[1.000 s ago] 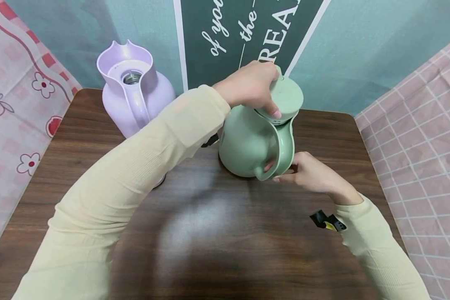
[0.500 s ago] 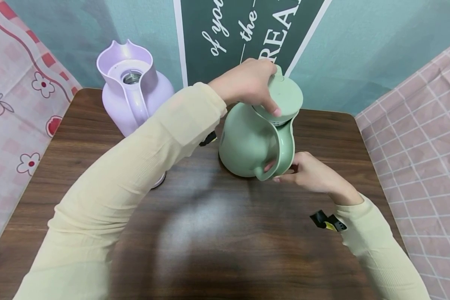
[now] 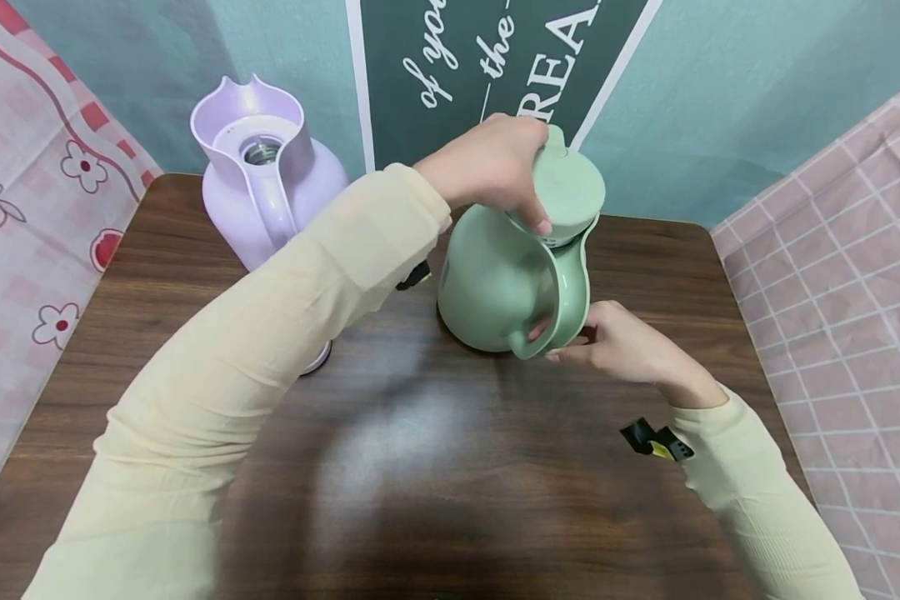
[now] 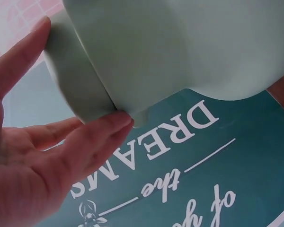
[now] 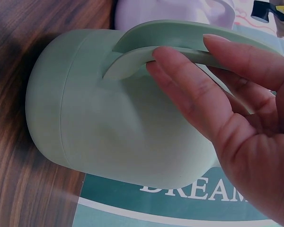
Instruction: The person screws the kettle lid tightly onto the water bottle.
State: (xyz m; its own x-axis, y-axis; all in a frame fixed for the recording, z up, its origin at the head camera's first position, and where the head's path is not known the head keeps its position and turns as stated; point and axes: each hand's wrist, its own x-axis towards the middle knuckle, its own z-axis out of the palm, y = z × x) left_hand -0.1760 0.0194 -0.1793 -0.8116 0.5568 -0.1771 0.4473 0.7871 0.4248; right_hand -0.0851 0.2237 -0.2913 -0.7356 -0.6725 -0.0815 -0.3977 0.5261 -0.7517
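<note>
A lilac jug (image 3: 270, 204) stands upright at the rear left of the wood-grain bench (image 3: 540, 500), its round neck visible from above. A blue-green backdrop (image 3: 720, 100) spans the rear and carries a dark green panel (image 3: 450, 121) with white lettering, including "DREAMS". Left side: flower-print covering (image 3: 37, 225). Right side: pink covering (image 3: 855, 292) with white grid lines.
</note>
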